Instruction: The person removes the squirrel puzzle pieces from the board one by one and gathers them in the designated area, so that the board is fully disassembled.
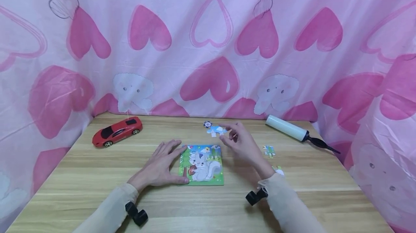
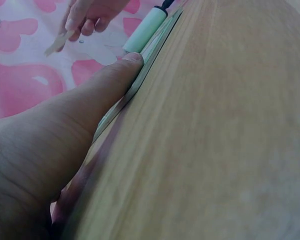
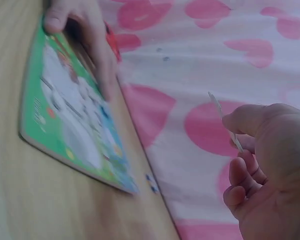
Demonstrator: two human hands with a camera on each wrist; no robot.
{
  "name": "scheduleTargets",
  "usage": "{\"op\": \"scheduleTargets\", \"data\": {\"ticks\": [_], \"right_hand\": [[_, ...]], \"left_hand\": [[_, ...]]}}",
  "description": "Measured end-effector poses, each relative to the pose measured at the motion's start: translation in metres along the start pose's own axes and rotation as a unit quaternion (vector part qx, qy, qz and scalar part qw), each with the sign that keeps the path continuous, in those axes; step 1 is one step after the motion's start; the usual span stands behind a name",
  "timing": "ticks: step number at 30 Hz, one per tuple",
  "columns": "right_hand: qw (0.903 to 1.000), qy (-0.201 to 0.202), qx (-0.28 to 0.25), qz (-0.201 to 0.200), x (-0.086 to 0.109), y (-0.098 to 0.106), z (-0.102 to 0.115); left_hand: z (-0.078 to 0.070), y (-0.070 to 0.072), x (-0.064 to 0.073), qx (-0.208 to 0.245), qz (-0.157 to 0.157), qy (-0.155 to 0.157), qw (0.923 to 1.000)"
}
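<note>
A square puzzle board (image 1: 204,164) with a grey squirrel holding an acorn lies on the table. My left hand (image 1: 162,166) rests along its left side, fingers spread. Its thumb (image 2: 115,75) touches the lower left corner, and the index finger reaches the upper left one. Above the table, behind the board, my right hand (image 1: 240,142) pinches a blue-and-white puzzle piece (image 1: 215,130) between thumb and fingers. Edge-on, that piece (image 3: 220,107) looks thin in the right wrist view. The remaining right fingers are loosely curled.
A blue-and-white round chip (image 1: 208,124) lies near the table's back edge. Two small groups of puzzle pieces, one green-blue (image 1: 269,150) and one whitish (image 1: 278,171), lie right of the right arm. A red toy car (image 1: 117,132) stands back left, a pale green hand pump (image 1: 287,128) back right.
</note>
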State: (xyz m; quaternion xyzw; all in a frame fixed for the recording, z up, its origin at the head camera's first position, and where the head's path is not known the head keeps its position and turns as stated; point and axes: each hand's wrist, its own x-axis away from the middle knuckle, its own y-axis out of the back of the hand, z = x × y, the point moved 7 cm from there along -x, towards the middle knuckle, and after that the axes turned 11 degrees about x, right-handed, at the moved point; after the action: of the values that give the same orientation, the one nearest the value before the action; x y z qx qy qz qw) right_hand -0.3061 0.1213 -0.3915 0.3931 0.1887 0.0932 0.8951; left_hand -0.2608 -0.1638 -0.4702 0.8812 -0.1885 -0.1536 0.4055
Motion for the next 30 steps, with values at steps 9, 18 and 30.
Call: {"op": "scheduleTargets", "data": {"ticks": [9,18,30], "right_hand": [[0.9988,0.002,0.034,-0.037,0.007,0.044,-0.029],[0.9981,0.000,0.033,-0.053,0.021,0.067,-0.055],[0.9965,-0.052,0.063,-0.019,0.044,0.068,-0.095]], "left_hand": [[0.000,-0.001,0.000,-0.003,-0.005,-0.002,1.0000],[0.001,-0.001,0.000,-0.001,-0.006,-0.001,1.0000],[0.002,-0.001,0.000,0.004,-0.004,0.006,1.0000]]}}
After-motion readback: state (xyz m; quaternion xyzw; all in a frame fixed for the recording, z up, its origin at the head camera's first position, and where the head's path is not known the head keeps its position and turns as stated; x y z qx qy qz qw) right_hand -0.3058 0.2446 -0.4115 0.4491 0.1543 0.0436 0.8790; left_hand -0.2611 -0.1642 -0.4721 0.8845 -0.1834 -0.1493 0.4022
